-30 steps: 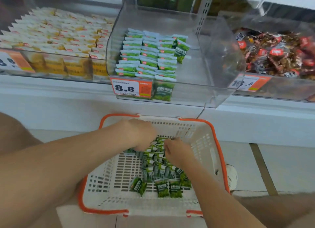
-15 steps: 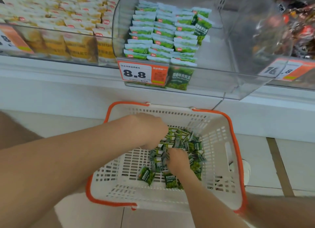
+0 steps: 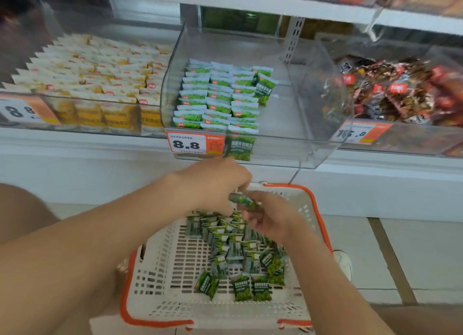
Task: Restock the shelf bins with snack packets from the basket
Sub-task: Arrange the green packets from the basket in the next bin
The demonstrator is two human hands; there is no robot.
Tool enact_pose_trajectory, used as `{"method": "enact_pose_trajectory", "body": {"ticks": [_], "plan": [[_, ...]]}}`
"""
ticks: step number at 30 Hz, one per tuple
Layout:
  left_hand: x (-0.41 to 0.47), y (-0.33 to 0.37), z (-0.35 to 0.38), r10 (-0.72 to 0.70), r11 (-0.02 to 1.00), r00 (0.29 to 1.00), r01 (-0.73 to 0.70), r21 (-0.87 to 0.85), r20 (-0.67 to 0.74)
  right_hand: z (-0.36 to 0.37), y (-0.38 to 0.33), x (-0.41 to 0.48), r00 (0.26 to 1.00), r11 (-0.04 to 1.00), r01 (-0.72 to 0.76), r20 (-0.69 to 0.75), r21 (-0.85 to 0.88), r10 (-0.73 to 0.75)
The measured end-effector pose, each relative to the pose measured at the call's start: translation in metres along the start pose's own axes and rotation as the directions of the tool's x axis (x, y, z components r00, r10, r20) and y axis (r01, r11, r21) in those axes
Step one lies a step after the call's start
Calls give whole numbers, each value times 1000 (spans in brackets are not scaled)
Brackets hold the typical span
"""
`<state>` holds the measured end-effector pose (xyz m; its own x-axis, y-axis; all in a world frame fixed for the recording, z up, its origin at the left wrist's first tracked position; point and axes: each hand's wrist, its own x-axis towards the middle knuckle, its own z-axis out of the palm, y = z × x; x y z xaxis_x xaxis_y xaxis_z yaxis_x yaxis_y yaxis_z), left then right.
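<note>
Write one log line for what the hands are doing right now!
step: gathering packets | left hand: holds green packets | right hand: holds same bunch | place: above basket | middle bin: partly filled

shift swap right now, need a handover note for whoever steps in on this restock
Left hand: fingers curled on a small bunch of green packets, above the basket.
Right hand: pinches the same bunch from the other side.
Loose packets: many lie in the basket.
Middle bin: stocked rows fill its left part; its right part is bare.
Done: bin partly filled.
Left: place the held bunch in the bin, then the rest from the basket.
</note>
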<state>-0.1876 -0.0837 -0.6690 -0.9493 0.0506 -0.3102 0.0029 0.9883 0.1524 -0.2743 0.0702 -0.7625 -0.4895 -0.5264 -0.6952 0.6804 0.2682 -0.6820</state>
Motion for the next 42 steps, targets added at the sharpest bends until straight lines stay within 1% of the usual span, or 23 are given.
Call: {"method": "enact_pose_trajectory", "body": {"ticks": [1, 3, 6, 8, 9, 11, 12, 13, 14, 15, 17, 19, 20, 22, 25, 27, 29, 31, 33, 35, 36, 39, 42], "plan": [[-4, -2, -7, 6, 998, 996, -11, -63, -91, 4, -10, -10, 1000, 999, -14, 15, 49, 13], [-12, -7, -23, -30, 977, 969, -23, -212, -244, 11, -29, -28, 999, 998, 34, 21, 43, -35], [-24, -9, -43, -84, 914, 915, -87, -397, -394, 21, -54, -55, 978, 965, 206, 10, -160, -207], [-29, -10, -51, -135, 865, 873, -127, -486, -468, 27, -65, -72, 929, 869, 354, 22, -346, -369], [-30, -11, -55, -175, 833, 857, -134, -536, -485, 29, -69, -78, 876, 790, 447, 26, -419, -482], [-32, -15, -60, -252, 764, 839, -134, -632, -482, 31, -75, -85, 682, 541, 634, 69, -552, -728], [-33, -17, -62, -272, 733, 838, -137, -666, -472, 32, -77, -86, 589, 419, 694, 128, -585, -798], [-34, -18, -64, -281, 710, 839, -145, -689, -466, 32, -77, -84, 528, 346, 744, 187, -572, -828], [-34, -17, -66, -290, 688, 834, -158, -708, -469, 33, -78, -83, 497, 325, 785, 222, -528, -839], [-33, -16, -67, -307, 660, 825, -174, -731, -474, 34, -79, -80, 485, 333, 805, 222, -491, -846], [-31, -14, -69, -350, 587, 811, -200, -784, -469, 36, -82, -80, 487, 385, 812, 146, -439, -861], [-30, -13, -71, -379, 525, 816, -199, -827, -436, 37, -81, -80, 512, 450, 796, 53, -405, -858], [-29, -13, -71, -383, 516, 819, -194, -834, -427, 38, -81, -79, 525, 471, 791, 39, -390, -850], [-28, -13, -72, -390, 527, 813, -187, -829, -432, 39, -82, -78, 554, 506, 793, 56, -339, -830], [-24, -15, -74, -415, 532, 773, -223, -817, -481, 36, -90, -80, 604, 553, 781, 127, -291, -787], [-19, -19, -73, -418, 604, 730, -221, -766, -541, 34, -100, -78, 605, 566, 782, 101, -261, -790], [-13, -24, -71, -371, 751, 697, -164, -639, -614, 32, -113, -72, 576, 564, 800, -3, -204, -818], [-6, -29, -66, -295, 877, 703, -69, -475, -647, 30, -132, -62, 558, 559, 802, -69, -213, -827], [4, -37, -59, -230, 953, 738, 40, -299, -634, 29, -154, -50, 535, 545, 781, -125, -305, -836], [12, -43, -55, -189, 980, 806, 119, -158, -561, 28, -176, -36, 507, 527, 720, -176, -452, -844], [15, -45, -54, -170, 985, 835, 127, -117, -523, 27, -187, -26, 510, 533, 677, -198, -507, -837], [19, -50, -53, -156, 988, 893, 143, -63, -421, 32, -217, 7, 592, 611, 540, -254, -579, -764], [20, -53, -56, -173, 984, 924, 149, -97, -341, 36, -236, 47, 626, 629, 379, -312, -679, -714]]}}
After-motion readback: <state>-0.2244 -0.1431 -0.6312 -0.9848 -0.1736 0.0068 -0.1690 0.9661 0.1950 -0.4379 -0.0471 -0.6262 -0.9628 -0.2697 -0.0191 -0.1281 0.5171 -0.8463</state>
